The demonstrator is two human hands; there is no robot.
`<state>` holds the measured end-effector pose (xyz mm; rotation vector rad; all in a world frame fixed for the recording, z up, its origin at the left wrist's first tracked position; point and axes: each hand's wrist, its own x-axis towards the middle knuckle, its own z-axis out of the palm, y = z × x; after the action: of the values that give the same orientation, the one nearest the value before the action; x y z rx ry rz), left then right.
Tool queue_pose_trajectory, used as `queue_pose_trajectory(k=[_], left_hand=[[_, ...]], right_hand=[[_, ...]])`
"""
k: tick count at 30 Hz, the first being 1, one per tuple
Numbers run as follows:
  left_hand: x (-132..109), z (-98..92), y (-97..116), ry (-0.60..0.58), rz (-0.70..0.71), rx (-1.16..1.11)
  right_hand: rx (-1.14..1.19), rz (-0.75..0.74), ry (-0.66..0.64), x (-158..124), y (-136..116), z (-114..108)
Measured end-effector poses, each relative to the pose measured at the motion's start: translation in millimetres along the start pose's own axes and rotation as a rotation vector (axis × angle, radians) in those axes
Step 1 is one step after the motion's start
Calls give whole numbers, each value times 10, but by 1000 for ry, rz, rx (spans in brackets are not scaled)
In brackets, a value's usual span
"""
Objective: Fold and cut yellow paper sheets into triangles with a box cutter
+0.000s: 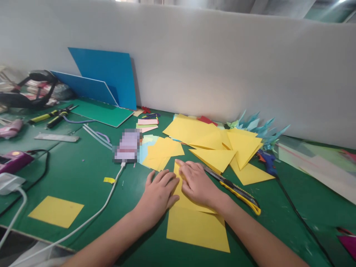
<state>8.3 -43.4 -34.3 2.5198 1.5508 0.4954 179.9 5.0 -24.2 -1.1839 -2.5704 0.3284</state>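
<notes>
A yellow sheet point(198, 230) lies on the green table at the front centre, with a folded yellow part under my hands. My left hand point(160, 194) rests with fingers spread at the paper's left edge. On the folded part, my right hand point(198, 181) presses down, its fingers bent and its index finger reaching toward the pointed top. Whether the right fingers pinch any paper is hard to see. Right beside that hand lies a yellow-handled cutter point(239, 193). Folded yellow triangles point(214, 157) and more yellow sheets point(194, 131) are piled behind.
A phone point(128, 145) with a white cable point(111, 191) lies left of centre. Farther left are pliers point(59, 115), a metal strip point(56, 137) and a small yellow sheet point(57, 211). A blue glue gun point(268, 163) and teal paper shapes point(267, 129) stand right. Blue boards point(111, 74) lean behind.
</notes>
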Motion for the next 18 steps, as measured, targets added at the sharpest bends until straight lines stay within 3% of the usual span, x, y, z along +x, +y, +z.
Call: queue_pose_trajectory(k=[7,18], left_hand=[[5,4,-52,-88,1,-20],[-12,-21,-14,-42,18,37]], right_hand=[[-18,-43,-21,51,70,3],[-52,-40,50,-135,15,12]])
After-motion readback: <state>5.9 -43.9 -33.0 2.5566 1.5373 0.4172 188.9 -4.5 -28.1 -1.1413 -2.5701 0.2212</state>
